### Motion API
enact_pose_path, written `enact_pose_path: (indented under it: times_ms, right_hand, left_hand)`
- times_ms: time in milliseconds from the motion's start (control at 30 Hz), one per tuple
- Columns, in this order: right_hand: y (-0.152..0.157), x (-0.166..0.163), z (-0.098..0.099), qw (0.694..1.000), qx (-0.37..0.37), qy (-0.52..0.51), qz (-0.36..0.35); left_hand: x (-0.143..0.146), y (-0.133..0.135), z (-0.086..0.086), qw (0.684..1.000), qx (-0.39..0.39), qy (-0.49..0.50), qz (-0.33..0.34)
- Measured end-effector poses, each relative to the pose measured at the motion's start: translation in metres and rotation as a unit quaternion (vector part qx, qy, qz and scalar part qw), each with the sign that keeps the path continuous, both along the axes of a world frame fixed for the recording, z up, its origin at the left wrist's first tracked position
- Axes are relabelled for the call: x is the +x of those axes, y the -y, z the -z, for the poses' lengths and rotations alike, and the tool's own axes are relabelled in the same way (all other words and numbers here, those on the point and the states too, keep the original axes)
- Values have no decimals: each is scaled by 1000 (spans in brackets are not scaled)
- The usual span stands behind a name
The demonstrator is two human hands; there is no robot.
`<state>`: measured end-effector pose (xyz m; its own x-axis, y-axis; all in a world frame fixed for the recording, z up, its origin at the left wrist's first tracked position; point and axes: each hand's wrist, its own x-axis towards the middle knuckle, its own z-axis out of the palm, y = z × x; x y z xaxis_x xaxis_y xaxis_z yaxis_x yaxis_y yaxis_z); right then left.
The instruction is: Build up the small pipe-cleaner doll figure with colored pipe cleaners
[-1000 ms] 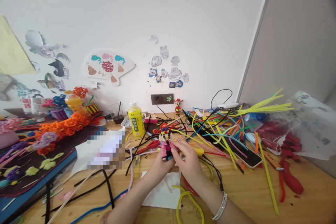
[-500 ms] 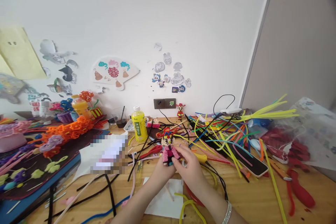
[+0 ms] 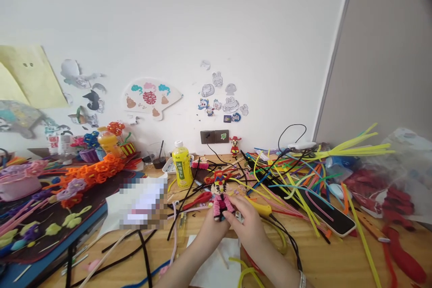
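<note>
A small pipe-cleaner doll with a pink body, pale face and red-and-blue headdress stands upright above the wooden table. My left hand grips its lower body from below and the left. From the right, my right hand has its fingers curled and pinched at the doll's side. A silver bracelet sits on my right wrist. Under my hands lies a white sheet of paper.
A heap of coloured pipe cleaners covers the table's right, with a phone and red strips. A yellow drink bottle, red scissors, a blurred card and orange pipe-cleaner flowers stand left. Black stems cross the front.
The view has tilted up and shifted, so everything sits lower in frame. My hands still hold the doll; the right fingers have shifted slightly along its side.
</note>
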<state>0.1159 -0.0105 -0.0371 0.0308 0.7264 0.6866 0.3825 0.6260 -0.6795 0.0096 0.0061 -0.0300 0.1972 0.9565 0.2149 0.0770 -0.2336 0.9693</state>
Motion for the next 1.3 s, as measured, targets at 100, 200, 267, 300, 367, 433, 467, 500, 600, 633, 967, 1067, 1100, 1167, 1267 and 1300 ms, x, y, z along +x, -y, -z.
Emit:
enact_pose_path:
  times_ms: [100,200,267,300,367,433,467,500,600,633,967,1067,1100,1167,1267,1300]
  right_hand:
    - [0,1,-2,1000,-8,11,10]
    - [0,3,-5,999,-17,19,23]
    - [0,4,-5,999,-21,16,35]
    - [0,4,-6,999,-20,14,40]
    - [0,3,-6,999,-16,9,51]
    - [-1,3,-6,998,-13,4,59]
    - [-1,2,-7,998,-12,1,59]
    - [0,2,-8,998,-14,-5,57]
    - [1,1,-11,998,-38,-29,28]
    - [2,2,-12,998,-49,-38,15]
    - [10,4,-27,991,-64,-113,-41]
    - [16,6,-35,989,-42,-127,-57]
    - [18,7,-37,988,-39,-132,-65]
    - [22,8,-41,986,-42,-137,-86]
    - [25,11,-44,985,-46,-123,-116]
    - [26,12,-44,986,-40,-113,-118]
  left_hand:
    - [0,-1,-3,1000,1,-6,-2]
    - [-1,-2,0,1000,20,-6,-1]
    - [-2,-1,4,999,47,-11,-6]
    - [-3,-1,6,998,61,-18,-10]
    - [-5,0,8,995,87,-45,-20]
    - [-6,3,7,990,113,-79,-30]
    - [-7,4,6,987,125,-99,-35]
    - [-8,5,5,983,134,-120,-40]
    - [-9,7,4,968,154,-189,-60]
    - [-10,8,4,961,164,-211,-69]
    - [-18,7,-2,840,366,-371,-151]
    - [-19,11,-9,794,432,-385,-186]
    - [-19,12,-12,780,448,-389,-196]
    - [-19,15,-17,760,474,-392,-210]
    - [-18,19,-23,739,499,-393,-224]
    - [-18,20,-25,732,506,-394,-228]
